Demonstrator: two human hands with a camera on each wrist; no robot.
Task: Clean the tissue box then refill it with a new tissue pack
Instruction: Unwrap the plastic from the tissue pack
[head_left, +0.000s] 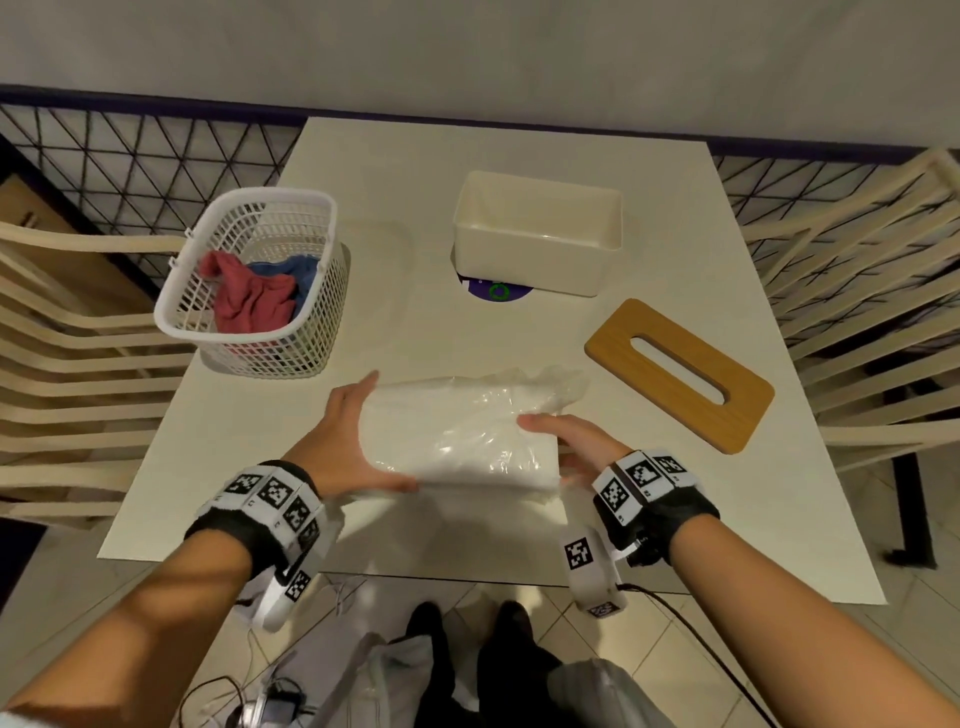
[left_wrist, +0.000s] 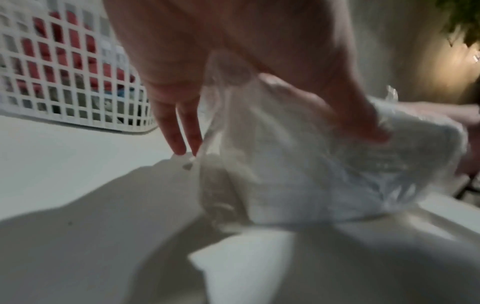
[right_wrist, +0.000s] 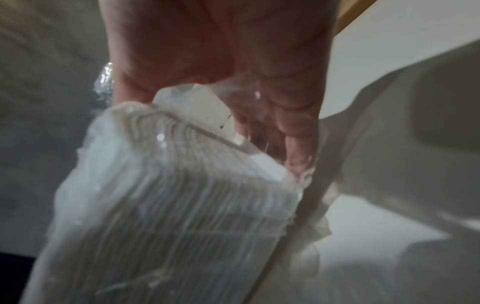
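Observation:
A tissue pack (head_left: 457, 436) in clear plastic wrap is lifted just above the near middle of the white table (head_left: 467, 540). My left hand (head_left: 382, 434) grips its left end, fingers along the side and thumb on the near edge. My right hand (head_left: 550, 441) pinches its right near corner, thumb on top. The left wrist view shows the tissue pack (left_wrist: 311, 174) under my left hand (left_wrist: 280, 142). In the right wrist view the tissue pack (right_wrist: 168, 205) hangs from my right hand (right_wrist: 213, 115). The cream tissue box (head_left: 524, 265) stands open and empty at the back. Its wooden slotted lid (head_left: 613, 338) lies flat to the right.
A white mesh basket (head_left: 311, 312) at the left holds a red cloth (head_left: 249, 301) and a blue cloth (head_left: 301, 270); the basket (left_wrist: 78, 82) is close to my left hand. A purple disc (head_left: 496, 292) peeks from under the box. Slatted chairs (head_left: 62, 332) flank the table.

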